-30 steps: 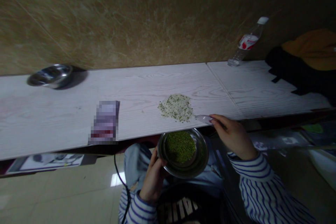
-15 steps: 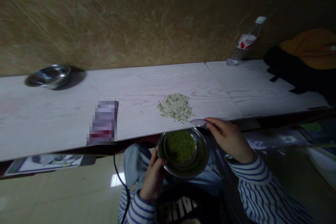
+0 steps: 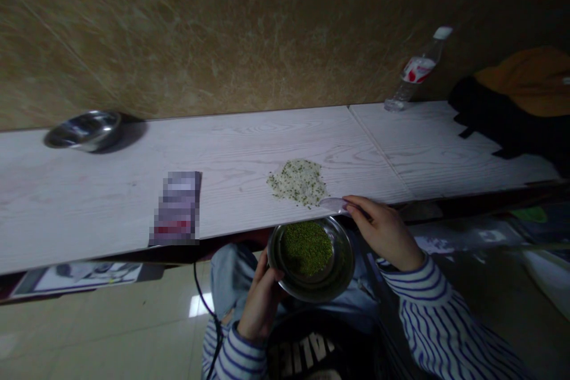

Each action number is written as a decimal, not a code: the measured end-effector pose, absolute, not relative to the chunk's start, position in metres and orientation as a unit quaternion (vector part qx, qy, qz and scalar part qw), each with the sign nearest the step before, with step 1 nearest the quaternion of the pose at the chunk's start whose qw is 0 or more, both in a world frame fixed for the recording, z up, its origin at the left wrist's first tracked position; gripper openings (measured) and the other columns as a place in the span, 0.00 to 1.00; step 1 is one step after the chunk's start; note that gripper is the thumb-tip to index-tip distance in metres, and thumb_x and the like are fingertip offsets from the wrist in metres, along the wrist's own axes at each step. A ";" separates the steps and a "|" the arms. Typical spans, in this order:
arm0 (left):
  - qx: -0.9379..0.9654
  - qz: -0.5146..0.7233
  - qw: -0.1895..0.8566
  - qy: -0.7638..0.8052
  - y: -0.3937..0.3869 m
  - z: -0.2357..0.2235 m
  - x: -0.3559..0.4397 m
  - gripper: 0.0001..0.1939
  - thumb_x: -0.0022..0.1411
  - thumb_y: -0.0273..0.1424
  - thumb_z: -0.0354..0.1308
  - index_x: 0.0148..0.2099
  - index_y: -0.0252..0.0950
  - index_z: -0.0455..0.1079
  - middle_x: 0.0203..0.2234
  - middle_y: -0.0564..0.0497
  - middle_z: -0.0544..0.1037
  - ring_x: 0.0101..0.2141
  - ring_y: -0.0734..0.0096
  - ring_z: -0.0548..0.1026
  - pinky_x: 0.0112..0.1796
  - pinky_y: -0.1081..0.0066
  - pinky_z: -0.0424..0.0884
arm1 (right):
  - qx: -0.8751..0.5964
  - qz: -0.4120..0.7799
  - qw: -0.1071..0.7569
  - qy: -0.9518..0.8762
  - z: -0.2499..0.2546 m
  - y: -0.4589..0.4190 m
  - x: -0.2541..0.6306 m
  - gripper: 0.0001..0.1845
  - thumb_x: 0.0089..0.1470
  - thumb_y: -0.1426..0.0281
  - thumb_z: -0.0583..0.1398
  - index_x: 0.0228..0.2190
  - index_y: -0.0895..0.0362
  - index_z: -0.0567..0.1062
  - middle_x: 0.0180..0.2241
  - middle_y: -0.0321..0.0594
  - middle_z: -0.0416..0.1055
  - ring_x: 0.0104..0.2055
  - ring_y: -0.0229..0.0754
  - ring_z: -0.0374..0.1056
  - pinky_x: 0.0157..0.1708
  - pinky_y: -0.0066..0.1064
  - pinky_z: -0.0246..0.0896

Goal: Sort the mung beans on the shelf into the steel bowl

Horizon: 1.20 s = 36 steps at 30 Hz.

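Observation:
My left hand grips the left rim of a steel bowl, held just below the table's front edge. Green mung beans cover much of its bottom. Between the thumb and fingers of my right hand is a clear plastic spoon, though its handle is mostly hidden by the hand. The spoon's bowl is at the table edge, by the near right side of a flat pile of white grains mixed with green beans.
A second steel bowl stands tilted at the back left of the white table. A pixelated flat phone-like object lies at the front edge. At the back right are a plastic bottle and a black and orange bag or cloth.
My right hand has moved slightly left with the spoon, bringing its tip closer to the pile. The left hand and the bowl it holds have hardly moved.

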<state>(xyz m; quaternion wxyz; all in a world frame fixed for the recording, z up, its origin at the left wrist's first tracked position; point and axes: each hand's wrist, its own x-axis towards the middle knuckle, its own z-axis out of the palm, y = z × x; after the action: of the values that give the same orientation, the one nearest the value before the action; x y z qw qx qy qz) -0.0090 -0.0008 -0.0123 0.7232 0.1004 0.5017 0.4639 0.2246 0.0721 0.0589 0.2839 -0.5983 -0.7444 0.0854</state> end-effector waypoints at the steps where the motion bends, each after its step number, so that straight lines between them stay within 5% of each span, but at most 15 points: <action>1: 0.102 0.464 0.722 0.502 -0.001 -0.012 -0.009 0.29 0.48 0.25 0.55 0.54 0.48 0.66 0.44 0.53 0.74 0.43 0.56 0.70 0.32 0.65 0.69 | -0.597 0.089 0.283 -0.746 0.059 0.072 0.224 0.14 0.58 0.68 0.53 0.42 0.54 0.75 0.40 0.41 0.77 0.40 0.45 0.74 0.43 0.37 0.69; 36: 0.099 0.480 0.718 0.495 -0.002 -0.010 -0.013 0.32 0.47 0.25 0.56 0.56 0.45 0.64 0.45 0.51 0.74 0.38 0.65 0.70 0.34 0.69 0.68 | -0.548 0.126 0.270 -0.781 0.062 0.080 0.213 0.13 0.58 0.69 0.53 0.42 0.53 0.75 0.40 0.39 0.77 0.41 0.43 0.73 0.45 0.38 0.67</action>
<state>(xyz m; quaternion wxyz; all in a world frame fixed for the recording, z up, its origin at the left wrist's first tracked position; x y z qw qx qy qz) -0.0132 -0.0020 -0.0102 0.7176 0.0986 0.4947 0.4801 0.2133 0.0801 0.0622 0.2705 -0.5481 -0.7815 0.1257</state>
